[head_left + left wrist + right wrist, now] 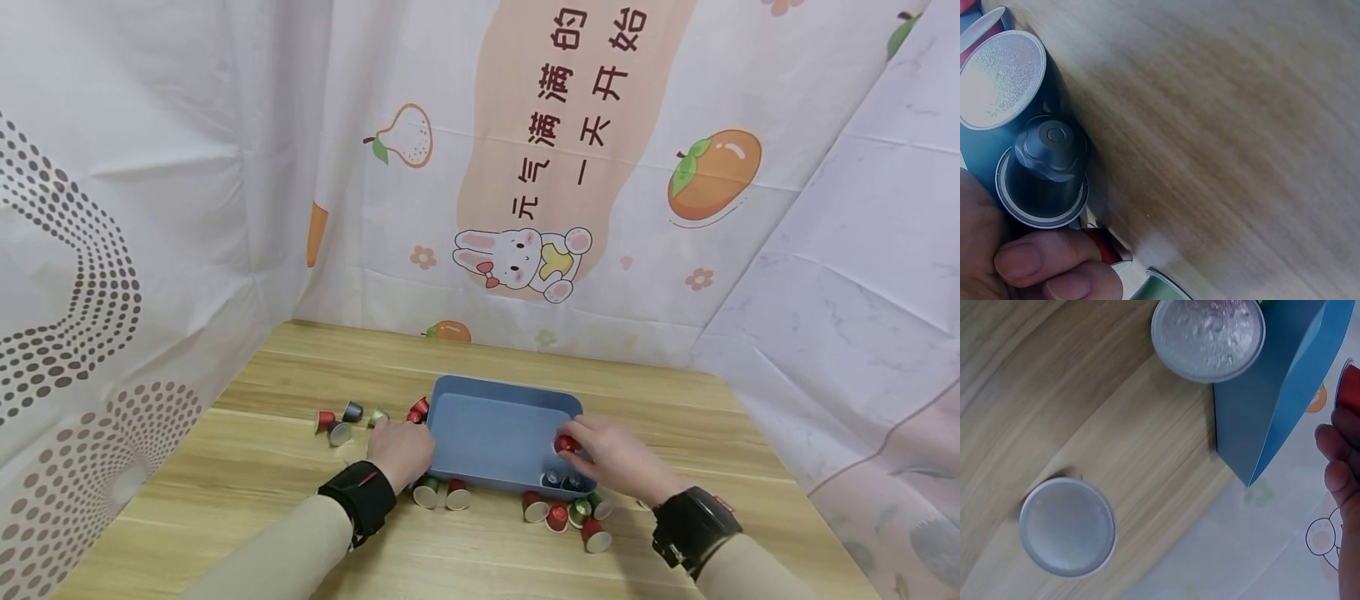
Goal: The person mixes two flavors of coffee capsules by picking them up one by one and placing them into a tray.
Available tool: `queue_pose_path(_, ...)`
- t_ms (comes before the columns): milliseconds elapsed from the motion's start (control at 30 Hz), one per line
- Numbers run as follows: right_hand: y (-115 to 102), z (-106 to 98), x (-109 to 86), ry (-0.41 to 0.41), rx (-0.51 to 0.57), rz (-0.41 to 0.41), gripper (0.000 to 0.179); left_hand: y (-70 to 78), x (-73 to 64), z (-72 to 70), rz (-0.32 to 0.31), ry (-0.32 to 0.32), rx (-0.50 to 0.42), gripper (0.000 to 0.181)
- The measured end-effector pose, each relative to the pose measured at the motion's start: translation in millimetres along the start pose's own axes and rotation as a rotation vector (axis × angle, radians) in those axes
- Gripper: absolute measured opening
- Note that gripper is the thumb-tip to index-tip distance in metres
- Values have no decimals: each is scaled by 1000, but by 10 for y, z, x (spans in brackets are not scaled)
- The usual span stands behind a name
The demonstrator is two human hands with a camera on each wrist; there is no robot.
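Note:
My right hand (611, 454) pinches a red coffee capsule (566, 444) over the right end of the blue tray (487, 425); that capsule also shows at the edge of the right wrist view. Two dark capsules (551, 479) lie in the tray's near right corner. By the tray's left edge, my left hand (402, 450) has its fingers curled among capsules. In the left wrist view these fingers (1047, 256) are right against the rim of a dark capsule (1054, 150). The thumb is hidden there, so whether they grip anything cannot be told.
Red and green capsules (557, 517) lie before the tray's near right side, two more (457, 495) near its left corner. Further left are several loose capsules (340, 432). A capsule (1067, 527) sits lid up on the wooden table (450, 567). Printed curtains (375, 208) enclose the table.

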State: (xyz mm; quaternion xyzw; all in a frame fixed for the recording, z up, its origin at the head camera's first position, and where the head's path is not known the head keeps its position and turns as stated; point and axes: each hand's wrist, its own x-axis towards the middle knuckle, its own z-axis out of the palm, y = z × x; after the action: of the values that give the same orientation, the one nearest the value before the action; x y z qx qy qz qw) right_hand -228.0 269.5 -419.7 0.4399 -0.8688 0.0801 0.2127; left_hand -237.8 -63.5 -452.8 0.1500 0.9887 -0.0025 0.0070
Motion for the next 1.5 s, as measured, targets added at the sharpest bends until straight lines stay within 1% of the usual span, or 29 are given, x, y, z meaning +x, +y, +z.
queue_pose_path(233,-43,52,35,-51,36,-22,31,6,-5,1,-14,-14,-6,32)
queue_pose_path(367,-63,78,48,-81,31,-33,34,5,-7,-1,-17,0,-8,34)
queue_pose_path(633,-102,127,71,-91,37,-71,36,4,-4,9,-12,17,-5,35)
queue_pose_path(733,-119,139,82,-98,38,-74,36,1,-5,10,-12,14,-9,35)
queue_pose_path(967,-158,166,92,-147,54,-58,34,-5,-5,-5,-10,4,-9,36)
queue_pose_path(1200,-178,193,104,-158,58,-94,32,-6,-18,0,-8,4,-24,38)
queue_pose_path(1500,-195,221,110,-213,76,-69,29,-6,-16,-4,-11,-11,-17,37)
